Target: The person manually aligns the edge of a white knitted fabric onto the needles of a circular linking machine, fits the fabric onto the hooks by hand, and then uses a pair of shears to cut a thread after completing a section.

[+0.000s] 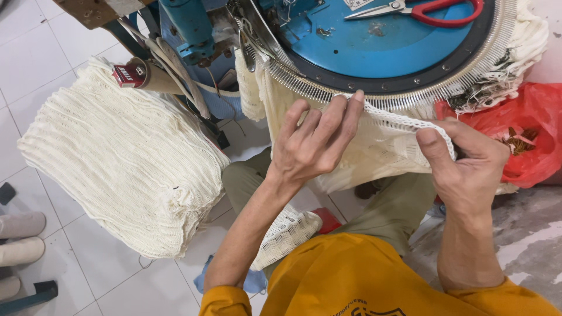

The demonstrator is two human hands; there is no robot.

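Note:
My left hand (pixel 313 143) pinches the top edge of a cream knitted fabric piece (pixel 383 146) against the ring of metal pins (pixel 374 96) on a round blue linking machine (pixel 380 41). Further right, my right hand (pixel 465 161) grips the same fabric edge, thumb on top. The fabric hangs down from the pins over my lap. More cream knit (pixel 287 234) lies on my left knee.
A tall stack of cream knitted pieces (pixel 123 158) sits on the white tile floor at left. Red-handled scissors (pixel 427 9) lie on the machine's blue top. A red plastic bag (pixel 530 134) with scraps is at right. Grey slippers (pixel 20 240) lie far left.

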